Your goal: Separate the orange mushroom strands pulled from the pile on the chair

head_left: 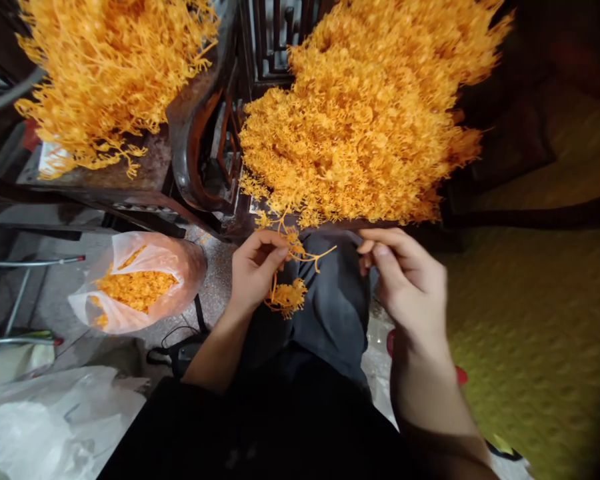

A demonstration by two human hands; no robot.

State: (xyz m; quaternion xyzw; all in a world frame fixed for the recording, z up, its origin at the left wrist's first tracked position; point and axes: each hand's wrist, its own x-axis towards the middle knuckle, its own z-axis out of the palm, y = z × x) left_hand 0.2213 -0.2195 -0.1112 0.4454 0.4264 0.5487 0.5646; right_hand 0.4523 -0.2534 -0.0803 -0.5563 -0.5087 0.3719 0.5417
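Observation:
Between the thumb and fingers of my left hand (260, 267) is an orange branched sprig (289, 297), its thin stems sticking out to the right and its frilly tuft hanging over my lap. My right hand (403, 270) is to the right of the sprig, apart from it, with thumb and fingertips pressed together; whatever they hold, if anything, is too small to name. Just beyond both hands, a large heap of orange frilly sprigs (350, 133) lies on a dark wooden seat.
A second orange heap (115, 73) rests on a wooden surface (145, 163) at the upper left. On the floor at left stands an open plastic bag (185, 267) with orange pieces inside. White plastic (55, 427) lies at the lower left. Yellow-green padding (540, 320) is at right.

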